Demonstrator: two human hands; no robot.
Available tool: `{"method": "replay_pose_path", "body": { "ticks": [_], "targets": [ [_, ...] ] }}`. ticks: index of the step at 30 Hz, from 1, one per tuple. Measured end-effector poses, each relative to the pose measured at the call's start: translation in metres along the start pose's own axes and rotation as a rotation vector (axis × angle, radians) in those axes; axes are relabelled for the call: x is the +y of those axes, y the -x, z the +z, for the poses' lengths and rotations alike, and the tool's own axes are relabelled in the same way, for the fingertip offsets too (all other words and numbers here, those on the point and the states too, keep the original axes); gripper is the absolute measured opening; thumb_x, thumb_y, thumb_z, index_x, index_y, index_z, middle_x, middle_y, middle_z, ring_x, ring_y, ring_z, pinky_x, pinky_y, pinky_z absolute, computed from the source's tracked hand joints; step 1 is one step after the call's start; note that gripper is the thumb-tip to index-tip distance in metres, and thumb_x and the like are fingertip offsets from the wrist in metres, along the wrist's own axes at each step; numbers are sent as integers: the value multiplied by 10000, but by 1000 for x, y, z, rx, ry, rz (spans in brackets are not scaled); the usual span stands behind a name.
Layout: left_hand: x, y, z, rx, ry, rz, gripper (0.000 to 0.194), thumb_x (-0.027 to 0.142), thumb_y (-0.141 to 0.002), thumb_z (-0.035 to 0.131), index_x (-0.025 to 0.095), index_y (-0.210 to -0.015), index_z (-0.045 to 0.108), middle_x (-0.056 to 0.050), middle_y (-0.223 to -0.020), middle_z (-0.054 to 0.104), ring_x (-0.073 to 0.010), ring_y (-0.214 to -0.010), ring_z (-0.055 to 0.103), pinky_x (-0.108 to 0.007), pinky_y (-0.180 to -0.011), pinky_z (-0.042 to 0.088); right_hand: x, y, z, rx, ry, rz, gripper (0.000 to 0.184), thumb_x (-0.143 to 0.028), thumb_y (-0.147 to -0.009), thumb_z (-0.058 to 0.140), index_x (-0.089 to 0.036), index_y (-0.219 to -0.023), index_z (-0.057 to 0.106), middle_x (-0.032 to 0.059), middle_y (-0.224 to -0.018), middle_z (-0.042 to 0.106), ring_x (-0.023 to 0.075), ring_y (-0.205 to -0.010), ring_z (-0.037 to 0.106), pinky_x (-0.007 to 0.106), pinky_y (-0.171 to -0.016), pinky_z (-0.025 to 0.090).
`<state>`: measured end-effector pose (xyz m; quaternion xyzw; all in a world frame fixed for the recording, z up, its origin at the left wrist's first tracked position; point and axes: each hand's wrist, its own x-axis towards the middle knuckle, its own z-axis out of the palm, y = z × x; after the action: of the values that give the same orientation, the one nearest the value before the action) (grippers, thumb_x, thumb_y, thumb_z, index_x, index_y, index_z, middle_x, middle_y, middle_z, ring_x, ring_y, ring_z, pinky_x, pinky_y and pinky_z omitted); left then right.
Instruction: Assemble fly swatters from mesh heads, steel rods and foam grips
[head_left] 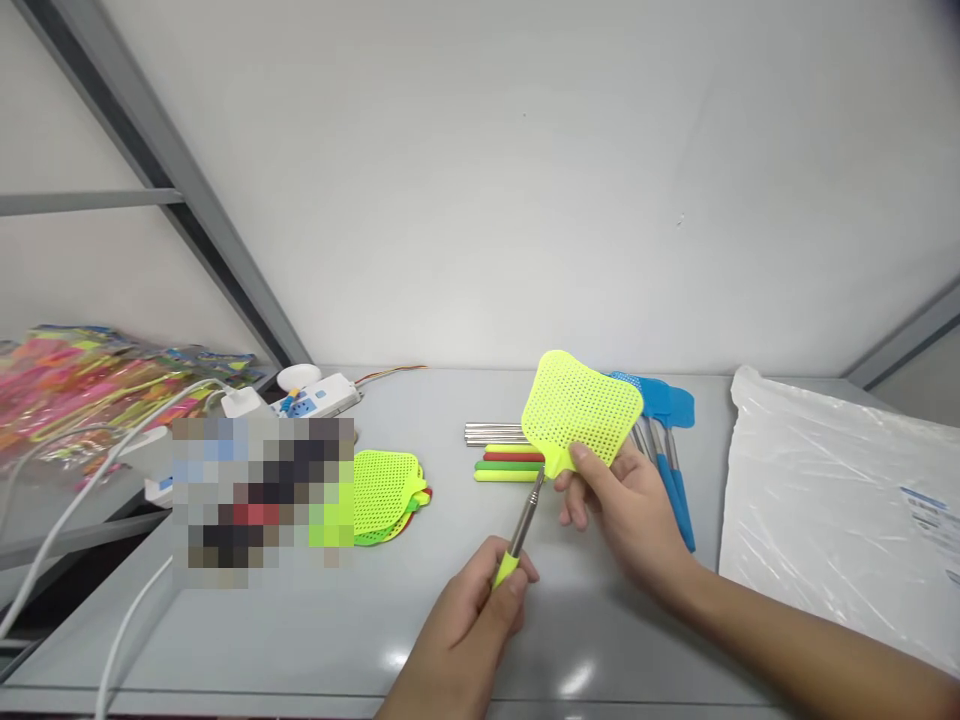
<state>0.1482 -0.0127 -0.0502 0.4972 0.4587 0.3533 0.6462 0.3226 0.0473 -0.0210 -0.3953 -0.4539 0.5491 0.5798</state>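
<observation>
My left hand (480, 610) is closed around the yellow-green grip of a telescopic fly swatter handle (525, 522), whose metal rod slants up to the right. Between thumb and fingers, my right hand (630, 500) pinches a yellow-green perforated fly swatter head (581, 405). The rod's tip meets the neck of this head; I cannot tell how far it is inserted. Behind them lie several handles with metal rods (491, 434) and coloured grips (506, 467), partly hidden by the head. Left of my hands rests a stack of swatter heads (386, 490) in yellow-green, green and red.
Blue swatters with blue grips (675, 490) lie behind my right hand. A white plastic bag (840, 520) covers the table's right side. At left are a power strip (322, 397), white cables, a pixelated patch and bagged colourful items (97, 390). A wall closes off the back.
</observation>
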Motion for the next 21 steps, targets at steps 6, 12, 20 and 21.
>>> {"method": "replay_pose_path", "body": {
  "ticks": [6,12,20,21],
  "targets": [
    [2,-1,0,-16,5,-31,350,554,-904,500,209,-911,560,68,-608,282,-100,-556,248,-208,-503,190,4,0,-3,0,10,-11,191,-386,-908,589,-205,-908,526,-26,-674,652,77,-415,512,275,-506,509],
    [4,0,-2,-60,-22,-56,377,577,-886,516,204,-912,563,67,-612,295,-93,-539,246,-212,-487,157,5,-4,-7,-13,18,-50,154,-358,-934,564,-217,-907,507,-32,-685,655,76,-429,518,275,-513,514],
    [7,0,-3,-105,-36,-47,351,535,-917,487,191,-936,550,70,-616,291,-92,-541,240,-215,-500,173,1,-3,-10,-84,3,-82,115,-328,-951,546,-230,-931,490,-57,-603,607,81,-439,504,264,-498,508],
    [7,0,-3,-107,-41,-49,356,540,-918,481,191,-943,552,71,-614,285,-93,-541,239,-215,-501,174,1,-2,-10,-88,1,-84,113,-325,-954,541,-230,-929,486,-58,-604,606,80,-438,503,263,-498,508]
  ]
}}
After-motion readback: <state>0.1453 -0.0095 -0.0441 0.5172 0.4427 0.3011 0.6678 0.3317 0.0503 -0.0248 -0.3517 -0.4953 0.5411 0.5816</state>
